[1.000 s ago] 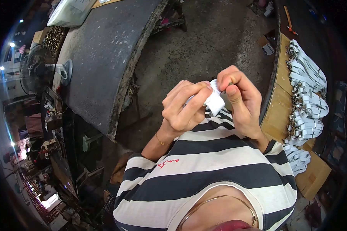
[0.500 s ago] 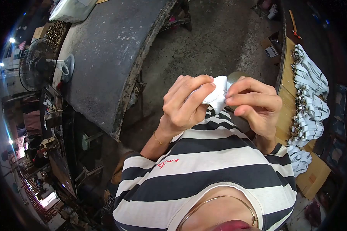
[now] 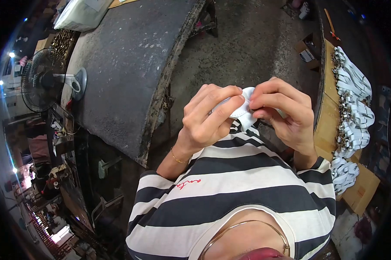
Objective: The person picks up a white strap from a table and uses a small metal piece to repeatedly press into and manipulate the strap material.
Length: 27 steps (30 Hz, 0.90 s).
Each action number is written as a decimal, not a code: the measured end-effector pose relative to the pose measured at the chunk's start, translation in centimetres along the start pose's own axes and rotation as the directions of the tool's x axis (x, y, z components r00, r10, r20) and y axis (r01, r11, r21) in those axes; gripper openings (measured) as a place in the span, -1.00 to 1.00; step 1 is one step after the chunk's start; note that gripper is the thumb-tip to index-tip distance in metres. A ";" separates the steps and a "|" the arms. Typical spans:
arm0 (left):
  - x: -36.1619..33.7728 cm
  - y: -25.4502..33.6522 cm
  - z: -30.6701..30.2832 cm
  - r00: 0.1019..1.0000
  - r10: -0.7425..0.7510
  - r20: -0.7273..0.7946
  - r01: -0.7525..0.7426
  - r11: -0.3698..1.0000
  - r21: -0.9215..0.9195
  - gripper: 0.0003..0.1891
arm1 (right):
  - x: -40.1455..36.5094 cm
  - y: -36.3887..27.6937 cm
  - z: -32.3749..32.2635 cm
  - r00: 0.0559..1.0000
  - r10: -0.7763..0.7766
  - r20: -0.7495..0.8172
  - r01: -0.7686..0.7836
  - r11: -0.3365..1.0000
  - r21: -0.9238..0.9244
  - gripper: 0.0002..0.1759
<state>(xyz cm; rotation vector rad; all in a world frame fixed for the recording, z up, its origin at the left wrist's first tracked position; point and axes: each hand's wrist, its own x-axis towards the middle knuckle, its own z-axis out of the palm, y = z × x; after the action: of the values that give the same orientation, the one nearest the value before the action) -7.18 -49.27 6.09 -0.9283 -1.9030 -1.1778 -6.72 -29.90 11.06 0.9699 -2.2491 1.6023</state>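
A white strap (image 3: 246,118) with a ribbed surface and a stitched edge is held up in front of my chest, folded or coiled on itself. My left hand (image 3: 210,115) grips it from the left, fingers and thumb pressed together over it. From the right, my right hand (image 3: 284,110) pinches at the strap with thumb and fingertips. Whatever small part lies between those fingertips is hidden.
A dark worktable (image 3: 117,65) with a worn edge stands at the left, bearing a fan (image 3: 46,80) and a white package (image 3: 80,15). On the right, bundled white straps with metal pieces (image 3: 353,117) lie on cardboard (image 3: 327,125). An open carton (image 3: 308,54) sits beyond.
My right hand has moved slightly left and closer to my left hand, covering more of the strap. The view has shifted a little; my left hand stays nearly in place.
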 end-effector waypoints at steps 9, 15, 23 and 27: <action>-0.2 -1.5 -1.5 0.999 0.049 0.013 -0.049 0.999 -0.020 -0.64 | 0.6 -0.1 1.7 0.996 0.063 0.067 -0.058 0.995 -0.077 -0.76; 0.2 -2.5 -1.8 0.997 0.054 0.055 -0.054 0.999 0.002 -0.62 | 1.1 1.1 3.6 0.972 0.225 -0.070 -0.219 0.972 0.082 -0.91; -0.1 -3.5 -0.4 1.000 -0.007 -0.015 0.006 0.998 -0.069 -0.62 | 0.4 1.1 3.6 0.886 0.447 -0.125 -0.354 0.825 0.440 -0.96; 0.2 -3.5 -0.1 1.000 -0.012 0.001 0.012 0.994 -0.111 -0.61 | 0.1 1.3 2.7 0.899 0.421 -0.117 -0.346 0.850 0.398 -0.95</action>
<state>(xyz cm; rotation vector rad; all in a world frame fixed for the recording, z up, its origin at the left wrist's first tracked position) -10.29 -50.48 4.85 -0.9769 -1.8617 -1.3015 -7.09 -32.17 9.11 0.3971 -2.1381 2.2435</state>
